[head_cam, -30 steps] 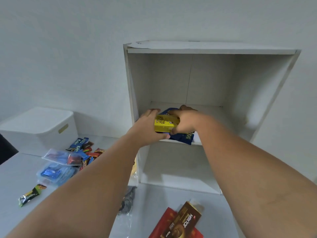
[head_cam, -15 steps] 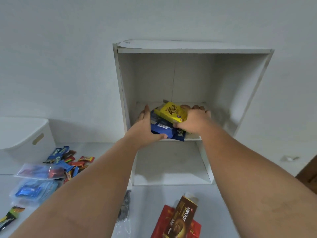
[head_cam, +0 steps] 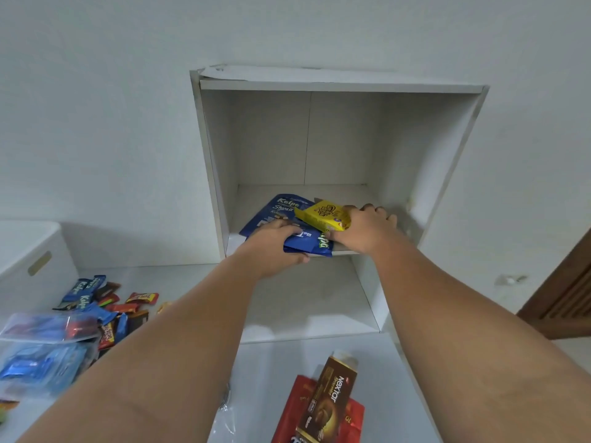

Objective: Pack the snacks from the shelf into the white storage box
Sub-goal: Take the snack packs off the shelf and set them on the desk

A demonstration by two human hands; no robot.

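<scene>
A white open shelf unit (head_cam: 211, 161) stands against the wall. On its middle board lie blue Kalpa snack bags (head_cam: 281, 209) with a yellow snack box (head_cam: 321, 214) on top. My left hand (head_cam: 275, 247) grips the front blue bag at the shelf's front edge. My right hand (head_cam: 367, 227) holds the right end of the yellow box and the bags beneath it. The white storage box (head_cam: 35, 266) sits at the far left, its lid on.
Loose small snack packets (head_cam: 108, 302) and clear zip bags of blue snacks (head_cam: 41, 346) lie on the white table at left. A brown Nextar pack (head_cam: 332, 401) rests on a red bag (head_cam: 291, 410) at the bottom centre. A wooden door (head_cam: 566, 298) is at right.
Both hands have drawn the blue bags and yellow box forward to the shelf's front edge. The view has shifted left, so the storage box shows more.
</scene>
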